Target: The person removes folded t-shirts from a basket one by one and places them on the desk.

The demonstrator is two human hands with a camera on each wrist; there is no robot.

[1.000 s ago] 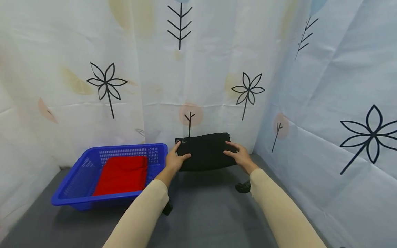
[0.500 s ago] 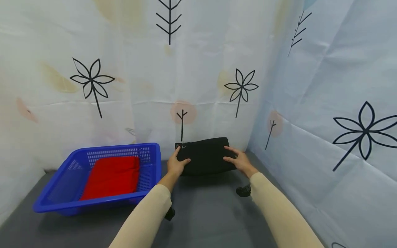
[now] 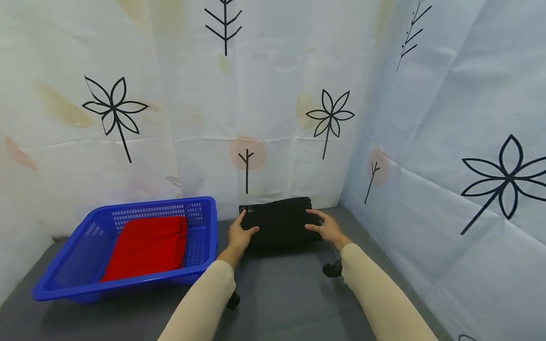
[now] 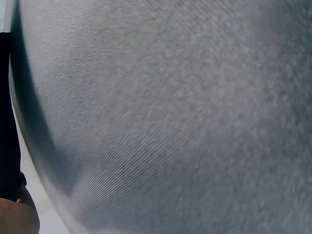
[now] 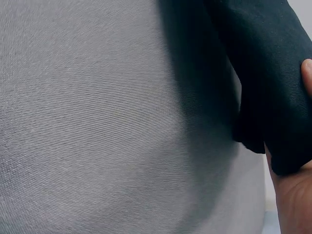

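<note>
A folded black cloth (image 3: 279, 223) with a small pale mark at its upper left corner is held near the back wall. My left hand (image 3: 239, 237) grips its left end, the thumb on the near face. At the right end my right hand (image 3: 329, 231) holds it the same way. In the right wrist view the cloth (image 5: 273, 73) hangs over the grey surface, a shadow beside it, with part of the hand (image 5: 296, 197) below its end. Only a strip of cloth (image 4: 9, 126) and a bit of the hand (image 4: 19, 217) show in the left wrist view.
To the left stands a blue plastic basket (image 3: 98, 210) with a folded red cloth (image 3: 147, 248) inside. The grey tabletop (image 3: 290, 303) meets patterned white sheets (image 3: 273, 94) at the back and the right side (image 3: 431, 199).
Both hands have lowered the black cloth toward the tabletop, keeping their grip. The head view has shifted, so the basket and wall pattern appear further left.
</note>
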